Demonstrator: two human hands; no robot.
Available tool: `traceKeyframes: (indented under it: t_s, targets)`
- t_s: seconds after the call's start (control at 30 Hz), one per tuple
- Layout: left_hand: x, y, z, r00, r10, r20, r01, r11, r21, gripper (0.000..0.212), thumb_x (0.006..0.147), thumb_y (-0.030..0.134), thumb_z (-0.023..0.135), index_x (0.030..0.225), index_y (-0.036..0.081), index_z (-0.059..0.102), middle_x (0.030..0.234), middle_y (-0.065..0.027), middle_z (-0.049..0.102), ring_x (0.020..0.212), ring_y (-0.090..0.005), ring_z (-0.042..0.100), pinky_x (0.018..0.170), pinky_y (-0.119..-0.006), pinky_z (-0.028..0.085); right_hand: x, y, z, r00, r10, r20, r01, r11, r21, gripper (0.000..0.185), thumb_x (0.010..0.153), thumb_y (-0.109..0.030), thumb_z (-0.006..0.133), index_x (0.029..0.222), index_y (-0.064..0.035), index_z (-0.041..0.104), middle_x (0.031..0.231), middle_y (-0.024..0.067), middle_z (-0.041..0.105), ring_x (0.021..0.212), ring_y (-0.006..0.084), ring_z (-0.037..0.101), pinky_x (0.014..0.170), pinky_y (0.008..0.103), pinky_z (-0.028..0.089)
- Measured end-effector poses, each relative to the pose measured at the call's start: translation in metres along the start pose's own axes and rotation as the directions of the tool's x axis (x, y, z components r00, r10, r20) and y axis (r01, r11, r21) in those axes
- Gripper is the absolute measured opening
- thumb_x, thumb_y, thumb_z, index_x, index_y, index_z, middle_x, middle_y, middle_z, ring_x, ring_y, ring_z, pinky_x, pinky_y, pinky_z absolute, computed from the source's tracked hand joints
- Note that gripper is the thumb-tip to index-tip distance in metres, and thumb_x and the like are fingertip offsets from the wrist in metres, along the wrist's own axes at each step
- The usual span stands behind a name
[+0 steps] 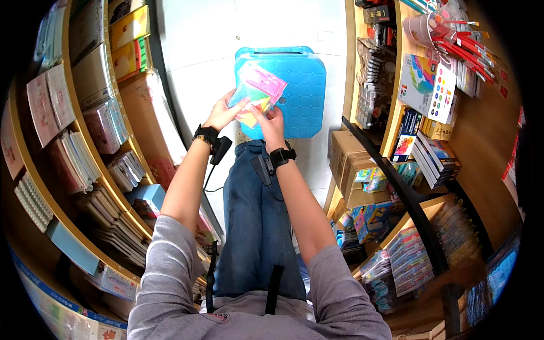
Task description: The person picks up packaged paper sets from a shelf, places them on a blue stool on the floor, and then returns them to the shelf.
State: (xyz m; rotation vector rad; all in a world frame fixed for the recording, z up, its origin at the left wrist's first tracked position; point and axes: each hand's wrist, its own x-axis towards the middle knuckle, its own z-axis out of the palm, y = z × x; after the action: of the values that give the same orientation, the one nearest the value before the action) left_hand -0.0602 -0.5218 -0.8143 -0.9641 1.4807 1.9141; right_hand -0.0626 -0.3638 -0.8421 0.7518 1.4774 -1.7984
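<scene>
My left hand [225,111] grips the left edge of a few thin plastic-wrapped packets [250,100] in pink, green and yellow. From the lower right, my right hand [272,124] holds the same packets, its thumb lying on their front. The pink packet [265,80] sticks out toward the upper right. Glare on the film hides what exactly is inside. Below the packets stands a blue plastic step stool [297,102] with a quilted-looking top and a handle slot at its far side. Each wrist wears a black strap with a small device.
Shelves of notebooks [74,157] line the left side. On the right are shelves with paintbrushes [463,51], books [429,157], an open cardboard box [350,161] and a black rail [382,170]. White floor tiles [199,38] lie between.
</scene>
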Motion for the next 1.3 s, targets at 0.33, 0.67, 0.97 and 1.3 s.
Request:
traceKeyframes:
  t_s: [0.33,0.67,0.97,1.3]
  targets:
    - [-0.035,-0.032,0.007,0.975,-0.082,-0.209,0.107,0.988,0.109,0.09,0.076,0.04,0.076,0.132,-0.014,0.031,0.109,-0.0218,0.06,0.093,-0.0201,0.063,0.079,-0.028,0.051,-0.032,0.001,-0.006,0.995,0.035,0.089,-0.026,0.995,-0.098,0.055,0.072,-0.014,0.078,0.115,0.004,0.049,0.104,0.0085,0.06,0.093,0.0148,0.06,0.076,0.0277,0.049]
    - [-0.059,-0.033,0.012,0.927,0.286,0.241,-0.356,0.875,0.329,0.089,0.067,0.025,0.084,0.136,0.002,0.033,0.13,-0.0133,0.047,0.123,-0.0244,0.044,0.102,-0.036,0.037,-0.053,-0.025,-0.062,0.842,-0.307,0.444,0.517,0.694,-0.501,0.082,0.059,-0.021,0.085,0.125,-0.0022,0.039,0.118,0.0141,0.052,0.113,0.0315,0.05,0.097,0.0407,0.04]
    - [-0.006,-0.051,0.037,0.798,0.536,0.275,-0.567,0.514,0.644,0.067,0.068,0.019,0.075,0.124,0.002,0.044,0.13,-0.017,0.046,0.126,-0.0369,0.04,0.105,-0.042,0.033,-0.023,-0.028,-0.084,0.742,-0.534,0.405,0.627,0.339,-0.701,0.073,0.063,-0.019,0.083,0.12,-0.002,0.042,0.128,0.0145,0.046,0.113,0.0324,0.049,0.094,0.0386,0.042]
    - [0.0,-0.043,0.032,0.779,0.516,0.357,-0.573,0.353,0.74,0.064,0.071,0.031,0.073,0.124,0.007,0.046,0.126,-0.0178,0.05,0.122,-0.0362,0.042,0.101,-0.044,0.034,-0.017,-0.037,-0.084,0.784,-0.441,0.438,0.605,0.38,-0.699,0.069,0.064,-0.022,0.081,0.12,-0.0042,0.043,0.115,0.0195,0.056,0.106,0.037,0.053,0.087,0.0402,0.047]
